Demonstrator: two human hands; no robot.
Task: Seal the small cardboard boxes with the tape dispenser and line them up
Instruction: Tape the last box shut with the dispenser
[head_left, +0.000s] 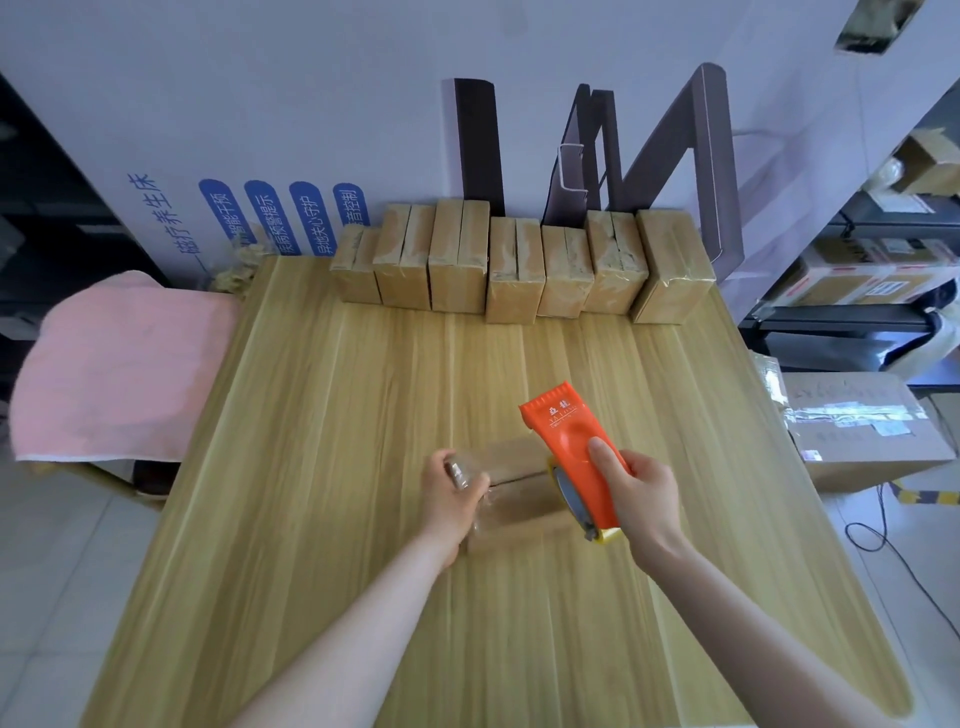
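Small box (519, 501): it lies on the table (337, 415) between the two hands, right under the fingers of both.
Left hand (453, 493): its fingers (457, 470) curl round the left end of the box and hold it down. The crinkly end of the clear tape (501, 460) sits at the fingertips.
Right hand (647, 493): it holds the orange tape dispenser (574, 447), thumb on top, just at the right end of the box.
Done: a row of taped boxes (514, 267) stands far past the fingertips, by the wall. I count about seven, side by side.
Left to do: I think this box is only partly taped. The tape needs cutting and pressing flat. Then the box goes in the row.
How the box looks: small, brown and long, shiny where tape covers it. Its edges are blurry.
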